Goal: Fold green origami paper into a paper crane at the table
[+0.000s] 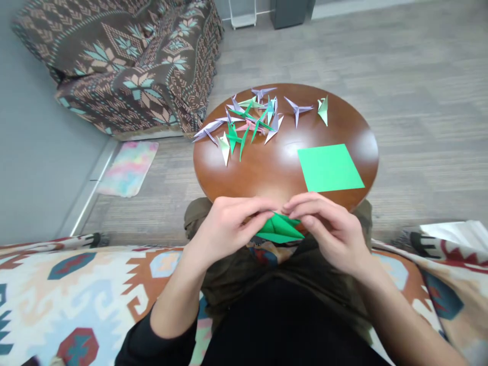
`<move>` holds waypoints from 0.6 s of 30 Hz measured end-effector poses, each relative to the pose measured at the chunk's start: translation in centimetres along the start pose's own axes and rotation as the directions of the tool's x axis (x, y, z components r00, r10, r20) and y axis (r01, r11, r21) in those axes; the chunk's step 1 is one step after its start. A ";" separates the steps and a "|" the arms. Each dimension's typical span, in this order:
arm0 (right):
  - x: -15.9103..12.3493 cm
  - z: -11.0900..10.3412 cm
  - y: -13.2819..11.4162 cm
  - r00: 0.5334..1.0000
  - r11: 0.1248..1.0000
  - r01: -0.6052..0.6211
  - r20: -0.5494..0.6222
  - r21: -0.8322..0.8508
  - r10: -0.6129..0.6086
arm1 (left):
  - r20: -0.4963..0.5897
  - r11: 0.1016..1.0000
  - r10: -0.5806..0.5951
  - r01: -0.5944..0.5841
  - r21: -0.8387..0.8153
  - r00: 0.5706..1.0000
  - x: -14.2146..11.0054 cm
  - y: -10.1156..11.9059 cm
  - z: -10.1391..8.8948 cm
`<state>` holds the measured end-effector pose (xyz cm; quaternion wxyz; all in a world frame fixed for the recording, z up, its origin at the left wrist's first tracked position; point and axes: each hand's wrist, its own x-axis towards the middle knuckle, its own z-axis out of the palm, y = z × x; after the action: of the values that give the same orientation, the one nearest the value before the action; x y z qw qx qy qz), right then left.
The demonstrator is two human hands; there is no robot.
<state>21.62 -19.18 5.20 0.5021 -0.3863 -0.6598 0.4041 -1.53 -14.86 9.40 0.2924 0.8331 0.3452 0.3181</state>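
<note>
A partly folded piece of green origami paper (281, 229) is held over my lap, just in front of the table's near edge. My left hand (238, 221) pinches its left side between thumb and fingers. At its upper right edge, the fingers and thumb of my right hand (331, 226) close on the paper. Creases and a pointed lower right corner show on it; its upper edge is partly hidden by my fingers. A flat green square sheet (331, 168) lies on the round table beyond my right hand.
The round brown table (259, 175) bears several folded paper cranes (232, 137) in purple, green, pink and pale yellow at its far left. A purple crane (298, 109) and a pale green one (323, 110) lie apart. A patterned sofa (152, 76) stands at the far left.
</note>
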 end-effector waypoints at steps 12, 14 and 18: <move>2.1 -0.4 -1.7 0.965 0.968 -0.201 0.140 -0.147 0.222 | 0.002 0.984 -0.105 0.104 -0.143 0.994 -0.2 0.6 1.2; 2.0 -0.3 -1.9 0.966 0.968 -0.218 0.110 -0.125 0.232 | -0.022 0.934 -0.207 0.191 -0.302 0.978 -0.3 0.8 1.7; 1.7 -0.2 -2.2 0.969 0.965 -0.245 0.021 -0.094 0.248 | -0.010 0.763 -0.411 0.338 -0.551 0.911 -0.2 1.2 2.4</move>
<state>21.20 -18.40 7.89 0.4193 -0.4811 -0.6322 0.4393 0.59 -16.35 8.64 0.5485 0.6084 0.4199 0.3908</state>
